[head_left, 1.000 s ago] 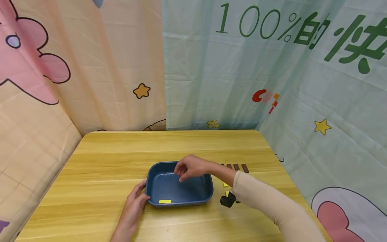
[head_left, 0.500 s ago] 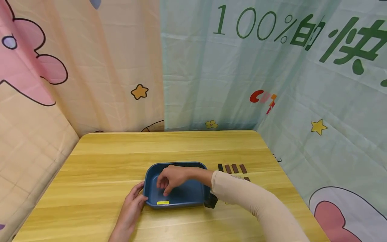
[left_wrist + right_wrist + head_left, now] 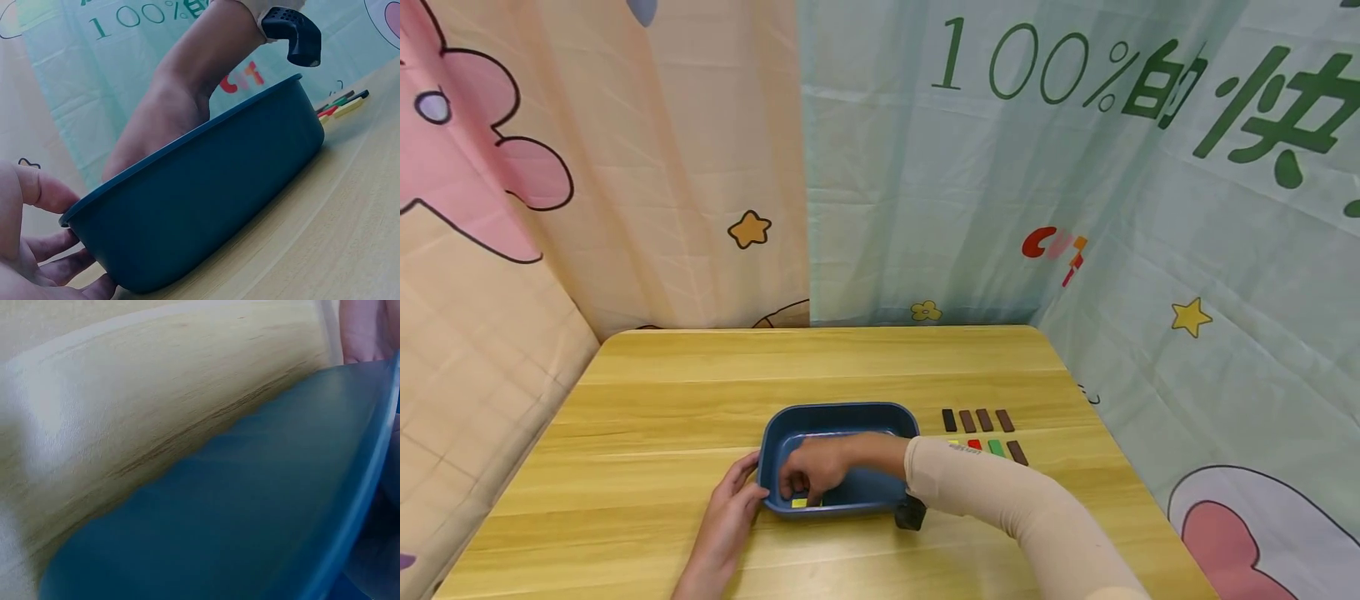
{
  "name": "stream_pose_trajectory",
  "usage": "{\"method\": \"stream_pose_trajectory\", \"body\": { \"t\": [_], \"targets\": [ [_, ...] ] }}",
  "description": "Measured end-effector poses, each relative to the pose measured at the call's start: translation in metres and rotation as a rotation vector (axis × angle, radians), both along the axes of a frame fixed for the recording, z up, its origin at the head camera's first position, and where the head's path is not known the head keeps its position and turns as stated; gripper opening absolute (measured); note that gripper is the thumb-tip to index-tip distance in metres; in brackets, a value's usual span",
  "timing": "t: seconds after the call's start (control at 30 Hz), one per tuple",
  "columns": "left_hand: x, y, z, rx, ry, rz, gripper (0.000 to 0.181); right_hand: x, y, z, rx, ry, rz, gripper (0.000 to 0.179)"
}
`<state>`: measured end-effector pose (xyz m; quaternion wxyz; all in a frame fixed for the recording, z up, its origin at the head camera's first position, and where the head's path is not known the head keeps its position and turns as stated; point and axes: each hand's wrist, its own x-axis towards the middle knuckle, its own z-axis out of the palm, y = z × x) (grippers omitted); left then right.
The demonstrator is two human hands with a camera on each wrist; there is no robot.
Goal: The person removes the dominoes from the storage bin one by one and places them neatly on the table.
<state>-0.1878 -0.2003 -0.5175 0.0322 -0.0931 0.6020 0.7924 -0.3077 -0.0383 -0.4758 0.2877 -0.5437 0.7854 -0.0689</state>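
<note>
A dark blue plastic basin (image 3: pixel 842 510) rests on the wooden table. My left hand (image 3: pixel 730 504) holds its left end, thumb at the rim and fingers against the outer wall; the left wrist view shows this hand (image 3: pixel 31 250) close up. My right hand (image 3: pixel 820 467) reaches down into the basin, fingers bent, over a small yellow block (image 3: pixel 799 503) on the floor near the front left. The thumb covers part of that block; whether the fingers pinch it cannot be made out. In the right wrist view the basin's wall (image 3: pixel 219 506) hides most of that hand.
Right of the basin, small flat blocks stand in rows: a black one (image 3: pixel 949 420), several brown ones (image 3: pixel 985 419), a red one (image 3: pixel 974 444) and a green one (image 3: pixel 996 448). The right sleeve (image 3: pixel 985 475) covers part of that area. Printed curtains (image 3: pixel 910 167) surround the table (image 3: pixel 700 392).
My right hand has moved left and down, from above the basin's middle to the yellow block inside it. My left hand and the basin have stayed put.
</note>
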Motion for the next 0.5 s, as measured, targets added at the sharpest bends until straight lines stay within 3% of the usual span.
{"method": "stream_pose_trajectory", "body": {
  "t": [0.17, 0.5],
  "targets": [
    [0.001, 0.0006, 0.0025, 0.011, 0.009, 0.01, 0.06, 0.0002, -0.0002, 0.002, -0.017, 0.009, -0.015, 0.027],
    [0.0008, 0.0012, 0.0006, 0.003, 0.007, 0.011, 0.06, -0.0026, 0.0011, 0.0009, -0.05, -0.089, 0.019, 0.024]
  ]
}}
